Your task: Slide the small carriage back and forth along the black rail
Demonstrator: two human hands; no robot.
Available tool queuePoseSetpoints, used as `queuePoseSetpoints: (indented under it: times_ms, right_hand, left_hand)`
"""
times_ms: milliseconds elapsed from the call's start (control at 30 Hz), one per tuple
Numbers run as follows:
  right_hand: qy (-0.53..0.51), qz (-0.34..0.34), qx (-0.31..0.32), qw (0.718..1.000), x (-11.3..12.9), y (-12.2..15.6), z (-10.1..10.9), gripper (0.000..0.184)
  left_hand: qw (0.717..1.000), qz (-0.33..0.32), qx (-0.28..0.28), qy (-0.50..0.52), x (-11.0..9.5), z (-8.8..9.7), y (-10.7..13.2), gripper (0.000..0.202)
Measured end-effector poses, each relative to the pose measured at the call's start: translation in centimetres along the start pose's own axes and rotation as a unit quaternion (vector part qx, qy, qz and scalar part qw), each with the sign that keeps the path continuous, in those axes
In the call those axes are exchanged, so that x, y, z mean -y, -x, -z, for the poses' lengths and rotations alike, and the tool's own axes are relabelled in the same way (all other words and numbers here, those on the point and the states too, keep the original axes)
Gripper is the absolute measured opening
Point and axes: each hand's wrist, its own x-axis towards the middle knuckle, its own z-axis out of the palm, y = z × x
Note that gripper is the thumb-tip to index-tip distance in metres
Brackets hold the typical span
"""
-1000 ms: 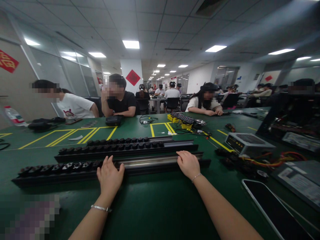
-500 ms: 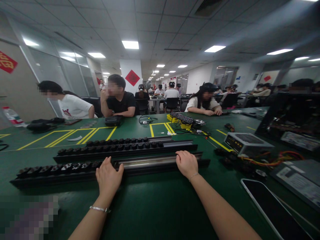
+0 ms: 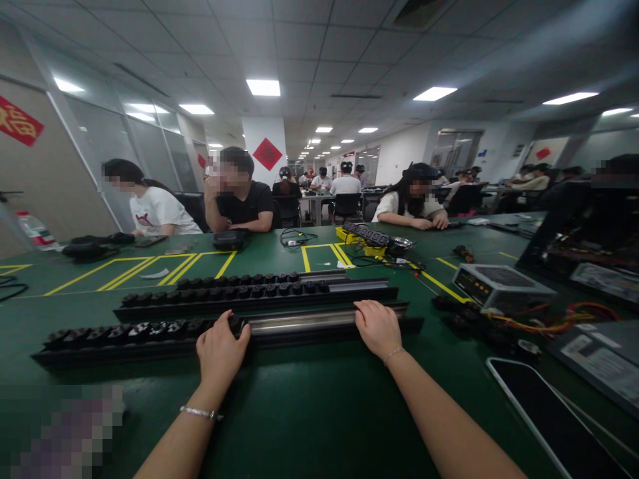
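A long black rail (image 3: 319, 322) with a shiny metal channel lies across the green table in front of me. Several small black knob-like pieces (image 3: 134, 330) sit in a row along its left half. My left hand (image 3: 221, 346) is closed over the right end of that row, with a black piece (image 3: 235, 323) between thumb and fingers. On the bare right part of the rail, my right hand (image 3: 378, 327) grips it, fingers curled over the far edge and partly hidden. Just behind lie two similar rails (image 3: 362, 285), also filled with black pieces toward the left.
To the right are a metal power supply (image 3: 502, 286) with coloured wires, a phone (image 3: 554, 416) and a grey metal box (image 3: 599, 356). Beyond the rails, a black strip on yellow parts (image 3: 369, 237) lies among cables. Several people sit across the table.
The camera view has shifted slightly, moving the scene a little rightward. Both hands stay at nearly the same places on the rail. The black piece in my left hand shows more clearly.
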Motion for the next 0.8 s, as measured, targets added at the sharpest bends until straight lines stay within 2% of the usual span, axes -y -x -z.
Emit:
queuePoseSetpoints:
  times_ms: [167,333,433,633,800]
  right_hand:
    - [0.009,0.005,-0.002,1.0,-0.1,-0.1,0.0,0.035]
    - [0.007,0.014,0.002,1.0,-0.1,-0.1,0.1,0.035]
    - [0.007,0.011,0.007,1.0,-0.1,-0.1,0.2,0.035]
    - [0.009,0.009,0.016,1.0,-0.1,-0.1,0.3,0.036]
    - [0.003,0.001,0.022,1.0,-0.1,-0.1,0.3,0.036]
  left_hand:
    - [1.0,0.019,0.02,-0.011,0.0,0.3,-0.5,0.053]
    - [0.999,0.025,-0.012,-0.02,0.5,0.0,-0.6,0.069]
    - [0.999,0.009,-0.004,-0.041,1.0,-0.4,-0.6,0.074]
    - [0.997,-0.02,0.037,-0.066,1.6,-0.4,-0.7,0.069]
    - [0.996,-0.041,0.033,-0.07,1.7,-0.3,-0.5,0.063]
